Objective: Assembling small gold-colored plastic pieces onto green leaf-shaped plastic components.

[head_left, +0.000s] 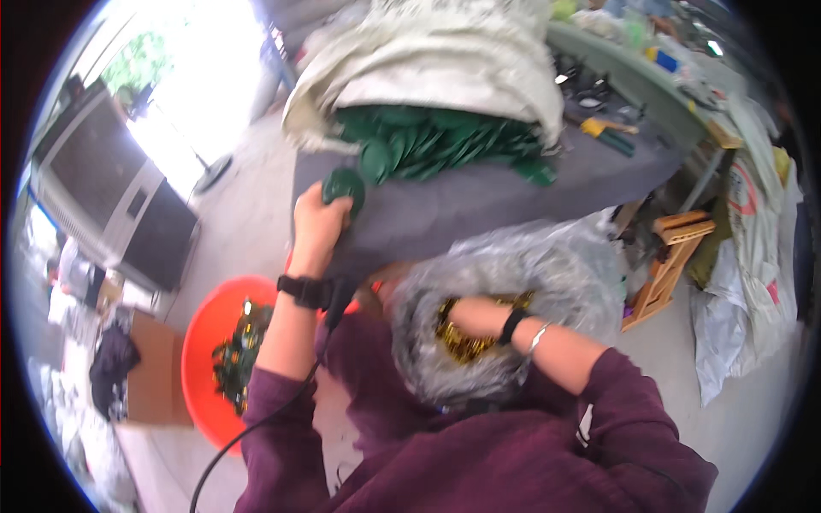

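No wording or number comes out legible. Dark printing runs over the upper part of the white woven sack lying on the grey-covered table, too blurred and cropped to make out. To the right of that table, a hanging white sack bears a red ring-shaped mark, with a small pinkish-red patch lower down, neither showing readable letters.
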`<state>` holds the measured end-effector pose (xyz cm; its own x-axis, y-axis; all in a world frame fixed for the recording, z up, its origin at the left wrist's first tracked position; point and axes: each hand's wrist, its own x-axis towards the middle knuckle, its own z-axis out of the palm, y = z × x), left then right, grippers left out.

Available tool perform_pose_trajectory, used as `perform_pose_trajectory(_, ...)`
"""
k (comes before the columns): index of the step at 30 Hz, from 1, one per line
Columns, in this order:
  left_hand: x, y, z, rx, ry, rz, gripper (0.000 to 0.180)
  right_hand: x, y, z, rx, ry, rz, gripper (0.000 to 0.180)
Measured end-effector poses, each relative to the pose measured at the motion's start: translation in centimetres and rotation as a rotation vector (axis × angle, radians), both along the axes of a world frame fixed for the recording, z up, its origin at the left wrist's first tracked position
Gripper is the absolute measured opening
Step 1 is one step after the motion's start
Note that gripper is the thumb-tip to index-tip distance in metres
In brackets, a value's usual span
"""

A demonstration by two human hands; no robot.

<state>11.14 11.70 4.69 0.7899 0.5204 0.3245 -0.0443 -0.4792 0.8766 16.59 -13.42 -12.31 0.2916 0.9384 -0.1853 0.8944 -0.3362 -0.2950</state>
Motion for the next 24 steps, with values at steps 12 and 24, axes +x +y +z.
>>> perform_pose_trajectory(12, -7.3, -13.0, -8.7, 0.17, -0.133, 0.036, 0.017, -5.7, -0.2, 7.9, 0.909, 0.935, -0.512, 0.016)
perform_pose_trajectory(24, -7.5, -12.5, -9.6, 0.168, -0.089, 0.048, 0.019, -7.0, -1.3, 9.1, 0.852, 0.512, -0.183, 0.044)
